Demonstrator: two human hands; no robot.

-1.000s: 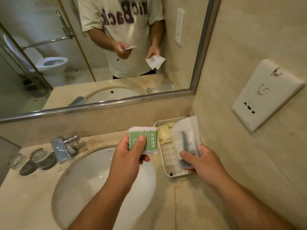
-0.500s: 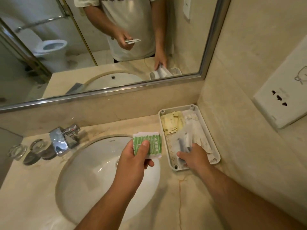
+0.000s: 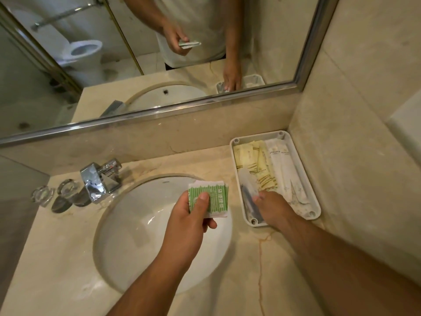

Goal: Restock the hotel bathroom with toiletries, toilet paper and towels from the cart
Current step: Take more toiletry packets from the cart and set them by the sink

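Left hand point(image 3: 189, 222) grips green packets point(image 3: 211, 199) above the sink point(image 3: 136, 224). Right hand point(image 3: 273, 208) lies on a pale sachet point(image 3: 247, 185) inside the tray point(image 3: 315, 213) by the wall; whether it grips cannot be told.

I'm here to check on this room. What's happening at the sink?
A person is restocking the white amenity tray on the vanity counter. Their right hand holds a clear-wrapped packet low in the tray's left side, next to yellow sachets and white-wrapped packets already lying there. Their left hand grips a small stack of green-striped packets above the basin, not yet put down.
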